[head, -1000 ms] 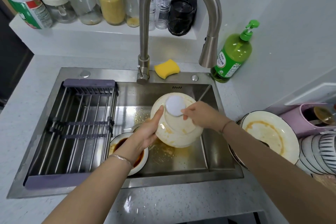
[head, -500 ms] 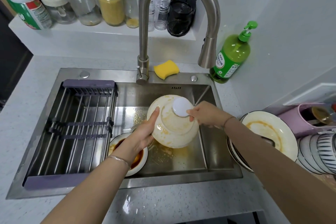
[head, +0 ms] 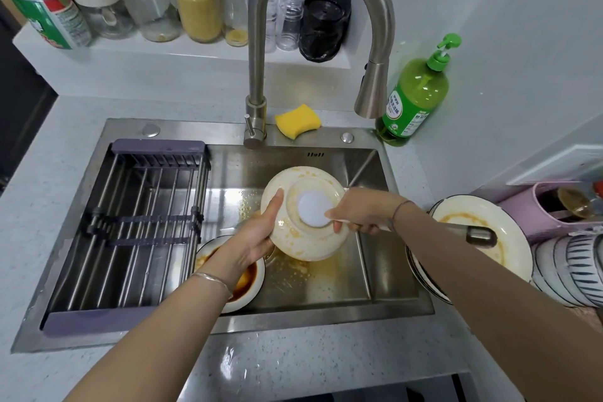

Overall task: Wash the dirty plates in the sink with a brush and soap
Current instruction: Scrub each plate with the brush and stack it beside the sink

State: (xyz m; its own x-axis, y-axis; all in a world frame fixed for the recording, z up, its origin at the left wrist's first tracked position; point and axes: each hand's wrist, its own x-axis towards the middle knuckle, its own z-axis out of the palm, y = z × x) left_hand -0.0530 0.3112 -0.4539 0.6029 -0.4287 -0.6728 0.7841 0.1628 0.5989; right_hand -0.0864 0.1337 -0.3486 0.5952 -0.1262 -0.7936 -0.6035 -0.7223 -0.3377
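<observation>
The left hand (head: 257,238) has its grip clamped on the left edge of a dirty plate (head: 293,240), with the thumb lying on the back of it. The plate is up over the sink (head: 326,290). It is tipped, and its back side faces us. The round white head of the brush (head: 315,208) sits flat on the middle of the plate's back. The right hand (head: 362,210) has its grip closed tight round the brush's white handle, just to the right of the plate.

On the left side of the sink there is a rack (head: 140,228) with metal bars and purple ends. Next to it, under the left wrist, a second plate (head: 251,289) lies in the sink with brown sauce in it. The tap (head: 257,42) bends high over the sink. A yellow sponge (head: 297,121) lies on the sink's back edge beside the tap. A green soap bottle (head: 414,98) with a pump stands on the counter (head: 293,365) at the sink's back right corner. More dirty plates (head: 512,248) sit stacked on the counter to the right of the sink. The top one has an orange stain.
</observation>
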